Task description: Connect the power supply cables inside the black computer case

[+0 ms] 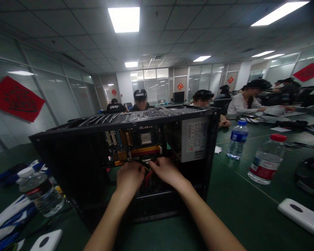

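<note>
A black computer case (68, 164) lies across the green table in front of me with its side open. My left hand (130, 176) reaches into it at the lower edge of the motherboard (146, 138); its fingers are curled, and what they pinch is hidden. Beside it, my right hand (167, 171) is closed at a bundle of red and yellow cables (148, 176), with thumb and forefinger against them. Just above both hands sits a red and yellow memory module (146, 151). A grey power supply (194, 139) fills the case's upper right corner.
Water bottles stand on both sides: one with a white cap (40, 191), one with a blue cap (237, 140), one with a red cap (267, 159). White devices (300, 216) lie near the front. Several people sit beyond the case, one in a white top (242, 103).
</note>
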